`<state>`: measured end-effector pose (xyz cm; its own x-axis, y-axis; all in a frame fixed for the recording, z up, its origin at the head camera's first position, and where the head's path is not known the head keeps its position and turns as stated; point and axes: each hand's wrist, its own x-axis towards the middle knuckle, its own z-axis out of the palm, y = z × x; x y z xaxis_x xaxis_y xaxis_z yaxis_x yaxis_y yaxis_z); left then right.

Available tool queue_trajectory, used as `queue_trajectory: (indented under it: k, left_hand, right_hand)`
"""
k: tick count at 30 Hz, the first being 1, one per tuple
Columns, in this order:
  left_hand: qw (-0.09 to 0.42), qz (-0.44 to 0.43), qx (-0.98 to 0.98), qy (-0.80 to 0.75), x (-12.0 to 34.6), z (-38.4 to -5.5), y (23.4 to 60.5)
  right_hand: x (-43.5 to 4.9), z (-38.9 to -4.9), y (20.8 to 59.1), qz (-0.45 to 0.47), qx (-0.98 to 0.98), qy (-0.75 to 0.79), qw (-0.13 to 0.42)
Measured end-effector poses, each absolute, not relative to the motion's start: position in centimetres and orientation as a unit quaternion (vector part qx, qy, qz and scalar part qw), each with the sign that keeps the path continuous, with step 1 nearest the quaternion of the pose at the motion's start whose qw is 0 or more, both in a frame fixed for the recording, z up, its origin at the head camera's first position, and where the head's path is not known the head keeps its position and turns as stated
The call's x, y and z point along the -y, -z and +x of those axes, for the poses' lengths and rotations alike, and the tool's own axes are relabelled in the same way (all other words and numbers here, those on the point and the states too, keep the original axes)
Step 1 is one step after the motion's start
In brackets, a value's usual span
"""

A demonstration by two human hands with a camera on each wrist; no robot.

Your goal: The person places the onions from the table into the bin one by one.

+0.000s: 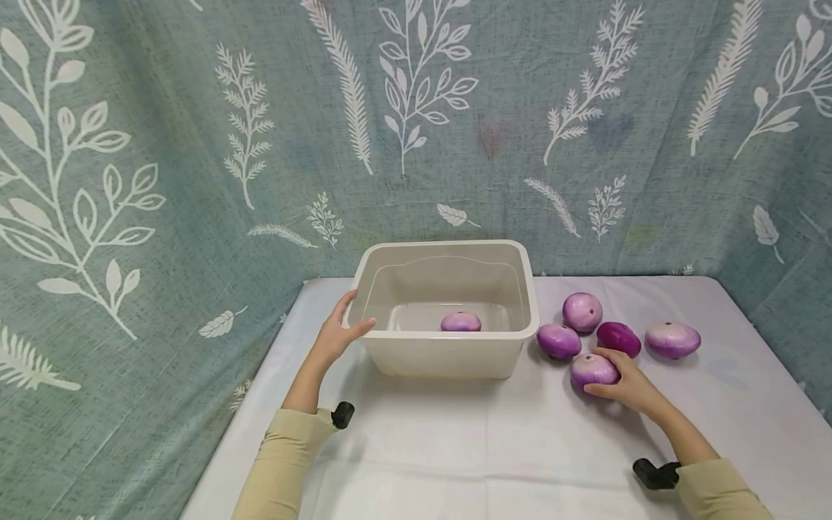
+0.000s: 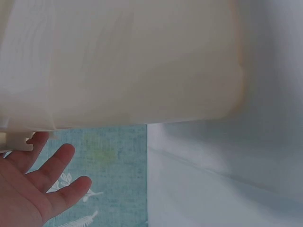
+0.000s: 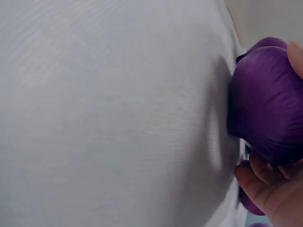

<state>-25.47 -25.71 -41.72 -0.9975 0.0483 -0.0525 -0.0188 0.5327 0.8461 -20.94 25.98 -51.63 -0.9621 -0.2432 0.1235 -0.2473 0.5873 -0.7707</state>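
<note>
A beige plastic bin (image 1: 448, 354) stands on the table with one red onion (image 1: 461, 322) inside. My left hand (image 1: 338, 334) rests on its front left corner, thumb over the rim. In the left wrist view, several fingers (image 2: 61, 161) extend loosely beneath the rim, spread apart. To the right of the bin, my right hand (image 1: 627, 383) grips a purple-and-white red onion (image 1: 593, 371) between thumb and fingers. Close beside it lie a red onion (image 1: 559, 341), a paler one (image 1: 582, 312) and a darker one (image 1: 619, 339). The right wrist view shows the gripped onion (image 3: 270, 99) close up.
Another red onion (image 1: 672, 339) lies farther right on the white tablecloth (image 1: 442, 448). A green leaf-patterned curtain (image 1: 448, 195) hangs behind the table and along both sides. Black wrist cameras (image 1: 342, 415) sit at both sleeves.
</note>
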Motion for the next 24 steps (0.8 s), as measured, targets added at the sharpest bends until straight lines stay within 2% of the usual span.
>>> queue_trajectory:
  k: [11, 24]
  left_hand:
    - [0.033, 0.009, -0.875, -0.483, 25.7, -25.4, 41.6]
    - [0.027, 0.010, -0.872, -0.489, 25.6, -25.4, 41.5]
  right_hand:
    - [-25.9, -20.7, 52.2, 0.103, 0.894, -0.435, -0.029]
    - [-26.1, -20.6, 50.9, 0.110, 0.893, -0.436, -0.005]
